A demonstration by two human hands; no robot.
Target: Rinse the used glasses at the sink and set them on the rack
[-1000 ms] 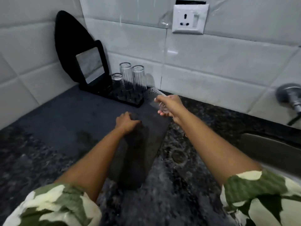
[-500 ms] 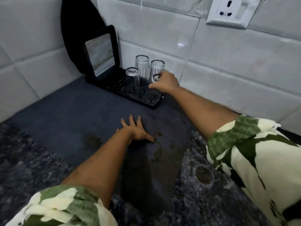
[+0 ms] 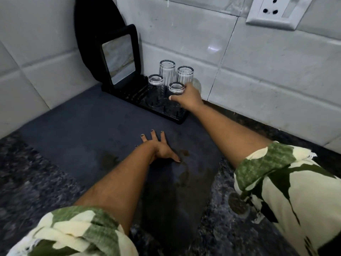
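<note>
We see our right hand [image 3: 186, 97] reaching to the black rack [image 3: 166, 109] that stands in the corner of the table [image 3: 33, 182], against the tiled wall [image 3: 276, 74]. Its thumb and fingers are curled around the front right glass [image 3: 176, 89], which stands upside down on the rack, so this hand is clamped on it. Three other glasses also stand upside down on the rack: a short one [image 3: 156, 83] at the front left, a tall one [image 3: 167, 71] behind it, and another tall one [image 3: 185, 74] at the back right, partly hidden behind our hand. Our left hand [image 3: 159, 149] lies flat on the dark mat [image 3: 83, 130] with the fingers spread apart and straight; it holds nothing. The rack stands on the far edge of this mat. Near our left thumb the mat has some darker wet stains [image 3: 184, 174]. A black framed panel [image 3: 119, 58] stands at the left end of the rack, and behind it a black oval board [image 3: 96, 24] leans on the wall. A white socket [image 3: 273, 12] is on the wall at the upper right. Both our sleeves [image 3: 276, 182] have a green and cream pattern.
</note>
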